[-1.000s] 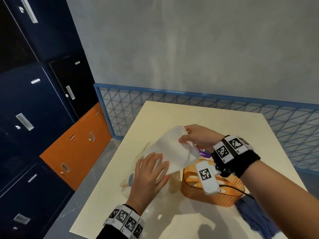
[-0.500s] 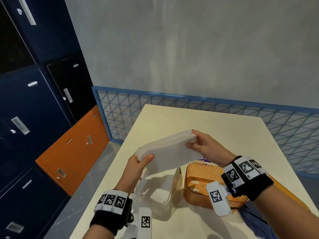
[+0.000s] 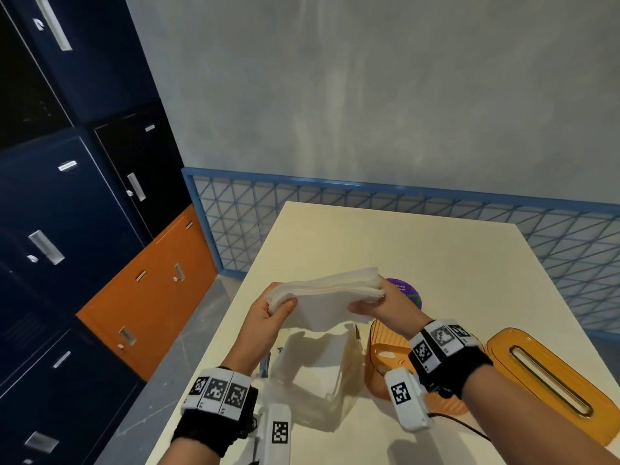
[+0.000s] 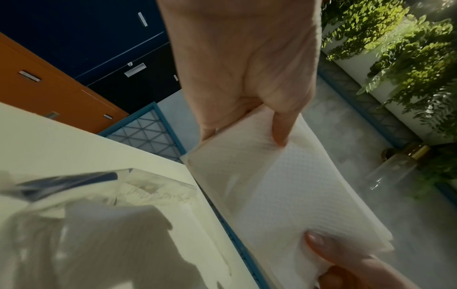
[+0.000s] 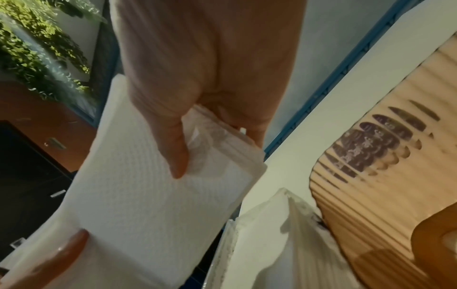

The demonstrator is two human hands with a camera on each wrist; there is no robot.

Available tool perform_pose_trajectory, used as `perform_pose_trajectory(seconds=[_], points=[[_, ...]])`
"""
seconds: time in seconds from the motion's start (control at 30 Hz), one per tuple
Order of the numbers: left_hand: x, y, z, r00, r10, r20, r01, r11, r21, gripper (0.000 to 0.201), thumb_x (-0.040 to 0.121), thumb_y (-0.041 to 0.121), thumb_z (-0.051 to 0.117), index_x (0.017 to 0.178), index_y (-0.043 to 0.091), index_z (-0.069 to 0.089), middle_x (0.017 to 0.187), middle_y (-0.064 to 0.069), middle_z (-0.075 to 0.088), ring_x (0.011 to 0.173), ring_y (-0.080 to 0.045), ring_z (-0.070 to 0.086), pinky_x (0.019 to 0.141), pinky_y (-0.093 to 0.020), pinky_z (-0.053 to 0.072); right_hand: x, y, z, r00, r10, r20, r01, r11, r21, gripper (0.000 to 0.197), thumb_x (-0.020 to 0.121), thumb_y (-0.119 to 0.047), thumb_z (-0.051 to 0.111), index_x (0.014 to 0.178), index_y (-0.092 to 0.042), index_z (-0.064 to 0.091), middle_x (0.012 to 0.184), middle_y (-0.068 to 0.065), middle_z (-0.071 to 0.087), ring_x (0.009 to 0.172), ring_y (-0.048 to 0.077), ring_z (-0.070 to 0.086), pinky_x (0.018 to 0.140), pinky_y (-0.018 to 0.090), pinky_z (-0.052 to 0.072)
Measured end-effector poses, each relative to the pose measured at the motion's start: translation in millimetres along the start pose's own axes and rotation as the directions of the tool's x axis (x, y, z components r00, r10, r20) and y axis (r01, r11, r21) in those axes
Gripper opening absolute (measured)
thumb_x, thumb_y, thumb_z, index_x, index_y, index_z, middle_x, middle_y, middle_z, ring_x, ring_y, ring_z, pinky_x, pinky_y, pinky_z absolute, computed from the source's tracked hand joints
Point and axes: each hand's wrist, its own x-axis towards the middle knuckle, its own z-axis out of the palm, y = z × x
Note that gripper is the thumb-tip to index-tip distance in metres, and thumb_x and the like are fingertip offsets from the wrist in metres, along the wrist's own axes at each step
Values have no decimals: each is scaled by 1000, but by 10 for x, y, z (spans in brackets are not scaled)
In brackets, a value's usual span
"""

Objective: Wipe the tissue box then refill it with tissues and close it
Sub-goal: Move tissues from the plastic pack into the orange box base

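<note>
Tissues [image 3: 327,298], one thick white stack, are held in the air above the middle of the desk [image 3: 419,250], with the left hand [image 3: 265,317] pinching the left end between thumb and fingers and the right hand [image 3: 385,305] pinching the right end in the same way. Under the stack, near the front edge of the desk, lies the opened clear wrapper [image 3: 318,374], and just to its right stands the orange tissue box [image 3: 385,357], open. Its orange lid [image 3: 550,380] lies near the right edge.
</note>
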Motion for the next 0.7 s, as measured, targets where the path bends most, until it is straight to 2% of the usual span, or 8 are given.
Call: perform_pose_trajectory(seconds=[0.07,0.13,0.27,0.37,0.47,0.57,0.63,0.7], points=[[-27,-50,-3,999,-1,-41,0,1000,-4,19,93,10,56,111,16,57,105,2,64,92,-2,61,77,-11,50,9,33,27,999,30,-27,-29,999,29,47,77,5,69,108,-25,52,108,-4,63,102,10,60,84,21,51],[-82,-147,17,997,-52,-57,52,999,-11,30,83,21,64,111,19,53,106,0,61,94,-11,59,75,-19,53,-6,136,53,995,101,-28,-100,995,10,46,76,5,70,106,-23,48,103,-2,60,98,13,58,78,20,51],[-136,-354,88,984,-160,-73,161,987,13,47,74,32,65,115,18,46,109,-2,57,100,-21,56,81,-27,52,-23,307,108,979,191,-76,-198,975,-97,46,78,3,67,114,-13,43,105,6,56,95,17,56,67,16,46],[-118,-367,158,981,-146,-125,149,989,17,32,91,11,58,119,16,44,113,-5,56,105,-22,55,88,-30,47,-2,267,143,979,174,-107,-182,981,-66,37,82,3,63,110,-14,45,99,3,57,86,9,57,61,13,47],[-92,-326,174,981,-102,-165,108,994,23,27,93,3,51,116,15,44,108,-4,57,99,-19,56,86,-34,49,4,235,132,982,140,-126,-143,990,-17,34,84,4,61,109,-12,45,90,-4,59,81,3,59,59,10,50],[-99,-348,171,979,-79,-190,91,994,54,27,92,2,52,112,15,40,101,0,52,92,-17,53,74,-21,48,-12,275,104,980,151,-126,-163,982,-93,36,83,2,63,108,-15,42,96,-2,56,93,14,59,68,15,50],[-116,-365,189,979,-79,-188,96,992,81,26,94,3,50,114,16,39,103,1,52,95,-18,52,72,-16,45,-21,315,100,977,172,-124,-194,963,-185,35,84,-2,63,108,-17,42,105,3,56,105,20,56,81,24,51],[-96,-310,219,979,-50,-198,72,991,108,23,95,6,48,113,17,40,101,3,53,95,-16,53,73,-13,44,-20,297,84,972,160,-172,-193,962,-192,29,86,-5,62,107,-16,45,108,6,58,107,22,57,89,32,51]])
